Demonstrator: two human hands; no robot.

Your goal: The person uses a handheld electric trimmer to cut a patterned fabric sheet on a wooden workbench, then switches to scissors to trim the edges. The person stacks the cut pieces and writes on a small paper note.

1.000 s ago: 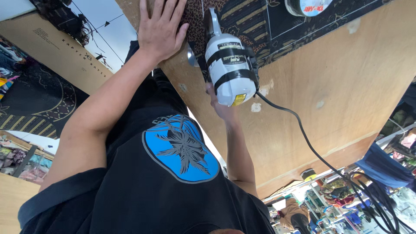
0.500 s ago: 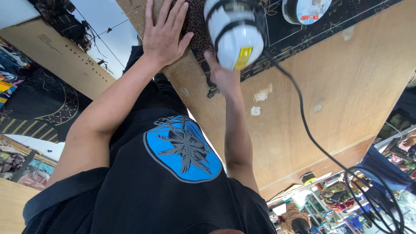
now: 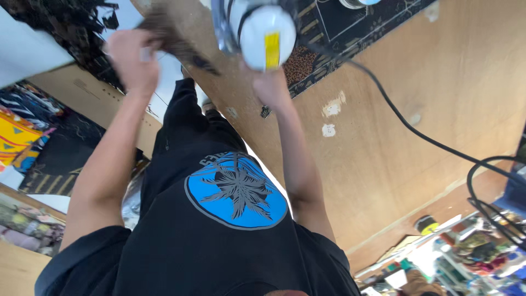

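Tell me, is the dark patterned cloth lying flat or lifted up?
Lifted at one edge. The left hand grips the dark patterned cloth and raises its end off the brown wooden table; the rest lies flat.

At twelve o'clock, a white tool [image 3: 262,30] bears a yellow label; black cord [image 3: 416,134]. Tan wooden table [image 3: 438,98]. Black patterned cloth [image 3: 339,27]. Black shirt [image 3: 219,246], blue round emblem at six.

This looks like a fabric-cutting workshop. A broad bare plywood worktable [image 3: 416,109] fills the view, with black patterned cloth [image 3: 350,27] spread at its far end. A white corded electric cutting tool [image 3: 257,30] hangs above it, its black cable [image 3: 416,134] trailing across. Bright printed textiles [image 3: 16,137] lie stacked left of the table.
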